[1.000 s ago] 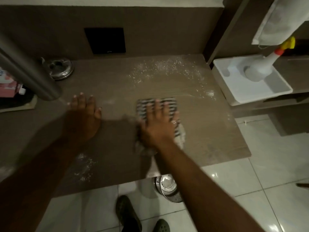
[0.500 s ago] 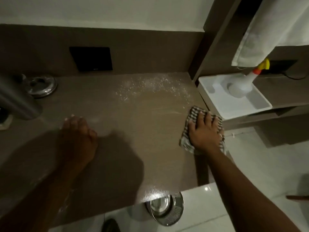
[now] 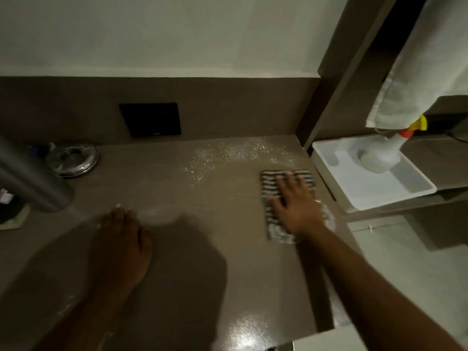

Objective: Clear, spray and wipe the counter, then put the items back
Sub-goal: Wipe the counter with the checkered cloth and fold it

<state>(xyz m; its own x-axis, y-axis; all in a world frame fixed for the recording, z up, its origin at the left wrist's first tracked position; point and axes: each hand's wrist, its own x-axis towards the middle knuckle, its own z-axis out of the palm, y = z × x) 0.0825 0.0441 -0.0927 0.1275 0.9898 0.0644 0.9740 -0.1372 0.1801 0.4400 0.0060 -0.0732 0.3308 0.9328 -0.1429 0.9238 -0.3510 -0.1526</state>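
Note:
A brown counter (image 3: 207, 198) fills the middle of the view, with wet spray droplets (image 3: 228, 153) glistening along its far right part. My right hand (image 3: 295, 203) presses flat on a black-and-white checked cloth (image 3: 272, 184) near the counter's right edge, fingers spread over it. My left hand (image 3: 121, 239) lies flat on the counter at the left, palm down and holding nothing. A white spray bottle (image 3: 379, 155) with a red and yellow nozzle stands in a white tray (image 3: 395, 191) on a lower shelf to the right.
A round metal ashtray (image 3: 73, 158) sits at the back left. A large steel cylinder (image 3: 30, 178) juts in from the left. A black wall plate (image 3: 150, 119) is on the backsplash. A white towel (image 3: 425, 62) hangs above the tray. Tiled floor lies right.
My right hand slid the cloth from the counter's middle to its right edge, then a little farther back toward the droplets. My left hand stayed planted. The camera tilted up.

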